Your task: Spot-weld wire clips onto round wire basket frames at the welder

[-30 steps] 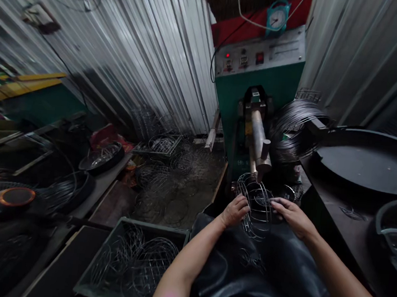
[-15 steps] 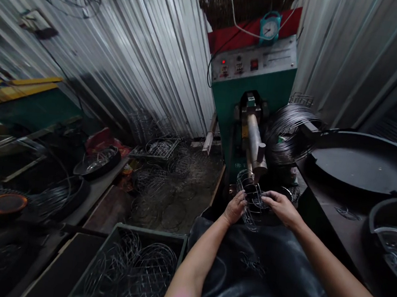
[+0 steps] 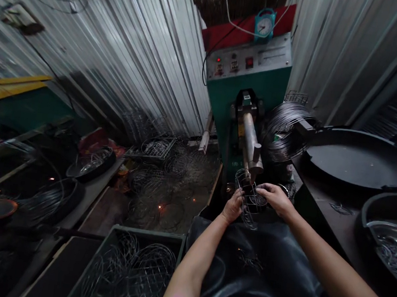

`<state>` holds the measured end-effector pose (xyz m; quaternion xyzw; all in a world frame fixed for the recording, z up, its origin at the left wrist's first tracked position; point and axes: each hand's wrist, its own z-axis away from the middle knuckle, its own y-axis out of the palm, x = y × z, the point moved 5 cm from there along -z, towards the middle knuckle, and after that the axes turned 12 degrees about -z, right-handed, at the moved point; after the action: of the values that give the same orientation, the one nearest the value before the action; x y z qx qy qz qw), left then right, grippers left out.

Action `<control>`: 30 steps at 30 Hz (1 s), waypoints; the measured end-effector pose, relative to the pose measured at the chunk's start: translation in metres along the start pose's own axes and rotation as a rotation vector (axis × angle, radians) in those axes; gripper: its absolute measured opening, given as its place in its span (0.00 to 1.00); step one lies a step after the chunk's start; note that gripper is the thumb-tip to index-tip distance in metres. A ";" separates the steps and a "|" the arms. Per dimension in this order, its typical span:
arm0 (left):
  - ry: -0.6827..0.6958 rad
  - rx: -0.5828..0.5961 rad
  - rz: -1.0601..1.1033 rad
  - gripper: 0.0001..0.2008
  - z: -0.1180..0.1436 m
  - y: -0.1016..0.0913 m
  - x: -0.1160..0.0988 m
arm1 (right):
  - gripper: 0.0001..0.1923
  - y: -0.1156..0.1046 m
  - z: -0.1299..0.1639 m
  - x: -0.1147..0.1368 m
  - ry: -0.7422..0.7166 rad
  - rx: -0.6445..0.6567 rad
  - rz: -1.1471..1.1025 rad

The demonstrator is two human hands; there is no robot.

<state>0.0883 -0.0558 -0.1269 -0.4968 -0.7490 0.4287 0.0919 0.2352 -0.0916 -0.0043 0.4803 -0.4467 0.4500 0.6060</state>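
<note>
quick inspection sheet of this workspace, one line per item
surface: dark bench on the right; black apron over the lap
job's things: wire cage held at the tip of the green machine, under its metal arm
clutter: crate of wire cages, more cages on the floor, black pan, bowl of small metal parts
hands: left hand and right hand each grip a side of the cage
cables: white cord over the machine top; wire coil beside it
surroundings: corrugated metal walls, blue clock
</note>
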 end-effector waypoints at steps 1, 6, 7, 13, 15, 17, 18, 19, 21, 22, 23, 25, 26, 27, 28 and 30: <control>-0.001 0.000 0.015 0.20 0.001 0.000 -0.004 | 0.18 0.000 0.001 0.000 0.013 -0.006 -0.002; -0.057 -0.044 0.022 0.22 0.008 -0.004 -0.017 | 0.19 -0.007 0.017 -0.002 0.027 -0.016 0.020; -0.058 -0.050 0.015 0.23 0.007 -0.005 -0.018 | 0.19 -0.008 0.020 -0.002 0.025 -0.008 0.022; -0.058 -0.083 -0.025 0.25 0.000 -0.011 -0.017 | 0.18 -0.010 0.012 -0.002 0.003 0.022 0.028; -0.080 -0.057 -0.013 0.25 0.001 -0.009 -0.015 | 0.18 -0.009 0.009 -0.002 -0.012 0.022 0.044; -0.103 -0.037 0.010 0.25 0.002 -0.006 -0.012 | 0.19 -0.011 0.012 -0.004 -0.020 0.013 0.059; -0.118 -0.033 0.019 0.24 0.003 -0.006 -0.011 | 0.20 -0.013 0.016 -0.006 -0.014 0.014 0.061; -0.131 -0.031 0.024 0.24 0.004 -0.006 -0.011 | 0.21 -0.015 0.022 -0.009 -0.001 0.020 0.058; -0.141 -0.024 0.041 0.23 0.004 -0.007 -0.011 | 0.22 -0.019 0.037 -0.018 0.044 0.063 0.050; -0.138 -0.016 0.055 0.23 0.004 -0.008 -0.013 | 0.21 -0.020 0.045 -0.023 0.073 0.098 0.047; -0.135 -0.008 0.070 0.23 0.004 -0.010 -0.015 | 0.21 -0.020 0.053 -0.026 0.099 0.133 0.044; -0.147 -0.006 0.099 0.23 0.003 -0.014 -0.020 | 0.21 -0.020 0.062 -0.028 0.127 0.179 0.038; -0.162 -0.014 0.113 0.24 0.003 -0.016 -0.023 | 0.21 -0.020 0.062 -0.027 0.121 0.184 0.041; -0.183 -0.025 0.126 0.25 0.002 -0.019 -0.025 | 0.21 -0.019 0.061 -0.024 0.106 0.177 0.046; -0.208 -0.036 0.138 0.26 0.000 -0.022 -0.027 | 0.22 -0.018 0.057 -0.020 0.090 0.167 0.053; -0.268 -0.041 0.161 0.27 -0.003 -0.026 -0.029 | 0.22 -0.015 0.047 -0.013 0.065 0.150 0.068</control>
<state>0.0869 -0.0815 -0.0980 -0.4953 -0.7208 0.4820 -0.0538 0.2420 -0.1412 -0.0135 0.4938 -0.4080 0.5179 0.5670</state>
